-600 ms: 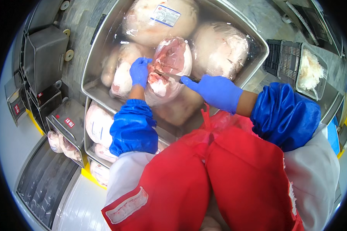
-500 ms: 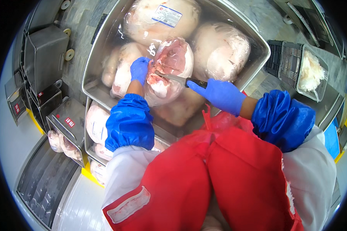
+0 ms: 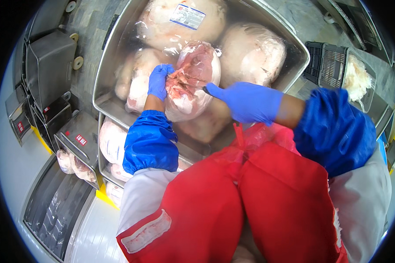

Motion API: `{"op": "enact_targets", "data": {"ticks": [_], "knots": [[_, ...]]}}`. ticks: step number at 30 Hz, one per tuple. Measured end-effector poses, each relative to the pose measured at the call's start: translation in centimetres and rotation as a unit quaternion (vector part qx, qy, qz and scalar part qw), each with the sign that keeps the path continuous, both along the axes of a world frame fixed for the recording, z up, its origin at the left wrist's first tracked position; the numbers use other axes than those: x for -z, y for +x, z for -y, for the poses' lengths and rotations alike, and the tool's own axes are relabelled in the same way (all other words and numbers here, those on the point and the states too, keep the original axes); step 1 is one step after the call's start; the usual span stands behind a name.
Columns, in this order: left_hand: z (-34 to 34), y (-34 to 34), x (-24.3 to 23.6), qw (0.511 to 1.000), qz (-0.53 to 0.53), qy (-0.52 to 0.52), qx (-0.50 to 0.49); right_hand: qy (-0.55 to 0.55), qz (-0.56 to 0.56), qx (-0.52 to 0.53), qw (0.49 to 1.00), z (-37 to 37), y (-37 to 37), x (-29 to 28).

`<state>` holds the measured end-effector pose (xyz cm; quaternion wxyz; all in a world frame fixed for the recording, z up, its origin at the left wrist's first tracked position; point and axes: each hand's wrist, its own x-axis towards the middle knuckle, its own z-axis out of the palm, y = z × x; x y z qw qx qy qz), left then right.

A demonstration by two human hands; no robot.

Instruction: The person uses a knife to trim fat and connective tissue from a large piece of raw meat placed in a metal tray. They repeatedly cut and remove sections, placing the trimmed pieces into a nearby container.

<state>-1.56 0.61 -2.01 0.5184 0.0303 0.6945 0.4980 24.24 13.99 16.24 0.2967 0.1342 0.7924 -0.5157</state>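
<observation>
My left hand (image 3: pixel 158 83), in a blue glove, is closed on the left edge of a cut piece of raw meat (image 3: pixel 193 103), where red flesh and white fat are exposed. My right hand (image 3: pixel 250 101), also gloved and slightly blurred, grips a knife (image 3: pixel 198 86) whose blade lies in the torn flesh just right of my left fingers. The piece sits among large plastic-wrapped meat pieces (image 3: pixel 250 52) in a metal tub (image 3: pixel 299 65) with liquid. A pale label (image 3: pixel 187 16) is on the upper piece.
More wrapped meat (image 3: pixel 112 142) is in a metal bin below left. Steel carts (image 3: pixel 48 61) with wheels stand at left on tiled floor. At right are dark plastic crates (image 3: pixel 324 65) and pale shreds (image 3: pixel 355 81) in a basket. My red apron covers the lower middle.
My right hand first drew back to the right with the knife, then moved up and forward into the cut. My left hand stays in about the same place; more loosened flesh shows beside it.
</observation>
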Motion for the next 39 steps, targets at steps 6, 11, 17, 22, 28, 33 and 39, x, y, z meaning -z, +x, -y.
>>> {"op": "enact_targets", "data": {"ticks": [6, 11, 17, 22, 28, 33, 39], "knots": [[-0.3, -0.4, 0.3, 0.998, -0.054, -0.01, 0.04, 0.004, 0.006, 0.0, 1.0, -0.3, -2.2, -0.7], [-0.9, 0.6, 0.1, 0.998, -0.057, -0.002, 0.014, -0.062, 0.081, -0.038, 0.994, -1.0, -3.9, 0.2], [-0.5, 0.9, 0.0, 0.996, -0.084, 0.006, -0.026, 0.013, -0.103, 0.173, 0.98, 6.3, -1.5, 5.8], [-0.3, 2.1, -0.3, 0.994, -0.033, 0.041, -0.098, 0.045, -0.054, 0.108, 0.992, 7.4, -0.5, 4.9], [-0.8, 1.6, -1.1, 0.996, -0.079, 0.021, -0.024, -0.107, 0.043, 0.184, 0.976, 4.3, 0.3, 0.5], [-0.9, 1.6, -1.0, 0.993, -0.1, 0.017, -0.063, -0.367, 0.156, 0.351, 0.847, 4.3, -1.3, -0.7], [-0.1, 1.4, -1.1, 0.987, -0.086, 0.052, -0.128, -0.031, -0.072, 0.303, 0.95, 11.1, -0.2, 6.7]]}}
